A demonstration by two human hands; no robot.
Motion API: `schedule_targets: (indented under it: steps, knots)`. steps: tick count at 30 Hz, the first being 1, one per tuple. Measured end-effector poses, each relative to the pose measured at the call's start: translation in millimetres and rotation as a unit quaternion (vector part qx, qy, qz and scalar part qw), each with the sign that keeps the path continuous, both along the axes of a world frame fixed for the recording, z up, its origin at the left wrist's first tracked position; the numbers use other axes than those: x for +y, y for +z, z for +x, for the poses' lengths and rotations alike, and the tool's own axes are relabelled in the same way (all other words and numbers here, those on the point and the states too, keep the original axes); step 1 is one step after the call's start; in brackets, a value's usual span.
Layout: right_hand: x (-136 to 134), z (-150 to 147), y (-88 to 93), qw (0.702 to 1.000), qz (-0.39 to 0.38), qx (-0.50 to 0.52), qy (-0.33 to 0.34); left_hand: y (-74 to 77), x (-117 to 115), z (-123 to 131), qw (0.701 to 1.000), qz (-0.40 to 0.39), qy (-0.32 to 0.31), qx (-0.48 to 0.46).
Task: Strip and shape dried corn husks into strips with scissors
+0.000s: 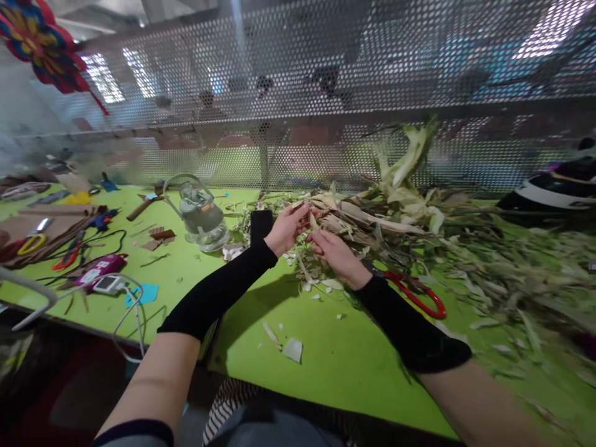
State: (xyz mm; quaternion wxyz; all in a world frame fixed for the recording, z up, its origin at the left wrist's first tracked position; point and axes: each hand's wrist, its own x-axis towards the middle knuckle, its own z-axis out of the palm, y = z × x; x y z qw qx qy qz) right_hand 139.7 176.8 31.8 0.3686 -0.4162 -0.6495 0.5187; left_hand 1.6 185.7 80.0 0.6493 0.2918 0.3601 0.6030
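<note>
Over the green table, both hands meet at a small pale piece of corn husk. My left hand pinches its upper part with bent fingers. From the right, my right hand closes thumb and fingers on the lower end. Black sleeves cover both forearms. Just behind the fingers lies a heap of dry and green corn husks, with a taller pale green bunch standing up from it. Beside my right wrist rest red-handled scissors. A black phone-like slab is near my left wrist.
A clear glass jug stands left of my left hand. Farther left lie a purple power strip with a white charger and cables, pliers and brown sheets. Husk scraps dot the green table. A perforated metal screen closes the back.
</note>
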Motion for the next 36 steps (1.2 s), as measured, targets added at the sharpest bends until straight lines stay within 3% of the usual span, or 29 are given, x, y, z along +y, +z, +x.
schedule_targets:
  steps: [6, 11, 20, 30, 36]
  knots:
    - [-4, 6, 4.2, 0.977, 0.006, -0.164, 0.14, 4.8, 22, -9, 0.997, -0.002, 0.074, 0.025]
    - [-14, 3, 12.7, 0.941, 0.009, -0.238, 0.241, -4.3, 38, -18, 0.992, -0.023, 0.094, 0.076]
    - [-14, 3, 14.3, 0.927, 0.007, -0.262, 0.27, -34.1, 51, 6, 0.98, -0.101, 0.061, 0.159]
    - [-16, -1, 13.2, 0.925, -0.004, -0.256, 0.281, -36.3, 58, 6, 0.973, -0.147, 0.036, 0.174]
    - [-17, 7, 30.1, 0.928, 0.048, -0.245, 0.277, -34.9, 44, 3, 0.979, -0.124, 0.015, 0.16]
